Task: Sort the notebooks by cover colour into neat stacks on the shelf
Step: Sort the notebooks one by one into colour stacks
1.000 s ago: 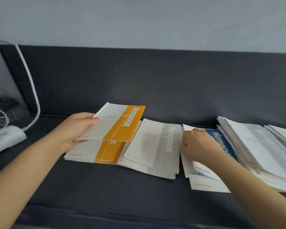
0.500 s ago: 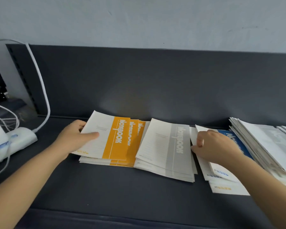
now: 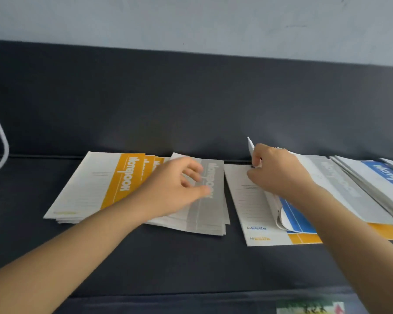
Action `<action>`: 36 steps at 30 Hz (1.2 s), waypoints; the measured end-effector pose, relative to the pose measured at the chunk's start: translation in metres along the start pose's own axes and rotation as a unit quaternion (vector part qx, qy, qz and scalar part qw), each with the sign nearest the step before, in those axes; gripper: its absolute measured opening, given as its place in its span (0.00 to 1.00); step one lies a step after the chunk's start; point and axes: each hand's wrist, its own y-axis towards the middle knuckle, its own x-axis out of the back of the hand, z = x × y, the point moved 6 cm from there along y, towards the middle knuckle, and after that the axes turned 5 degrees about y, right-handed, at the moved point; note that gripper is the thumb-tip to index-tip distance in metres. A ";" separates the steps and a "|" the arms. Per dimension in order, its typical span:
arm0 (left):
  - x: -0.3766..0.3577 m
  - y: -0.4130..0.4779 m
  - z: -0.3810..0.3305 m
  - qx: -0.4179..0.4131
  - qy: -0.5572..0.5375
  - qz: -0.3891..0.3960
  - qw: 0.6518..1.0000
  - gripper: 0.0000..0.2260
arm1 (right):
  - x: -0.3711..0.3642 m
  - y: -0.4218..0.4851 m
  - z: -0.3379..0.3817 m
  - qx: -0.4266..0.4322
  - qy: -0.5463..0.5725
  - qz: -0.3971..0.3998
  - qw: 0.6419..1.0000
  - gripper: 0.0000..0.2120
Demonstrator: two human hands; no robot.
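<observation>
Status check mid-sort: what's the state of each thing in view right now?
orange stack: flat on the shelf, fanned, not squared.
grey stack: flat, slightly fanned, beside the orange stack.
mixed pile: unsorted; blue and orange covers exposed underneath.
left hand: over the grey stack, fingers loosely curled, holding nothing.
right hand: grips the mixed pile's upper notebooks, edge raised.

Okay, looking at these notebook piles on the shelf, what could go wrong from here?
The right hand pinches several covers in the mixed pile together, so two colours might come away at once. The orange stack lies fanned, not squared; more on top may slide. The left hand hovers over the grey stack and may nudge it.
</observation>
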 end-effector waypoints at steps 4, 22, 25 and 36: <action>-0.068 0.014 -0.016 0.104 -0.074 0.166 0.978 0.21 | -0.002 -0.003 -0.008 0.018 -0.006 0.019 1.000 0.08; -0.102 0.040 -0.043 0.242 -0.328 0.120 0.905 0.13 | 0.016 -0.002 -0.041 -0.018 0.168 0.088 0.982 0.16; -0.102 0.048 -0.040 0.274 -0.370 0.066 0.885 0.09 | 0.014 0.000 -0.044 -0.032 0.201 0.110 0.973 0.23; -0.045 0.055 -0.042 0.114 -0.167 -0.105 0.974 0.12 | 0.014 -0.004 -0.029 0.023 0.127 0.097 0.987 0.23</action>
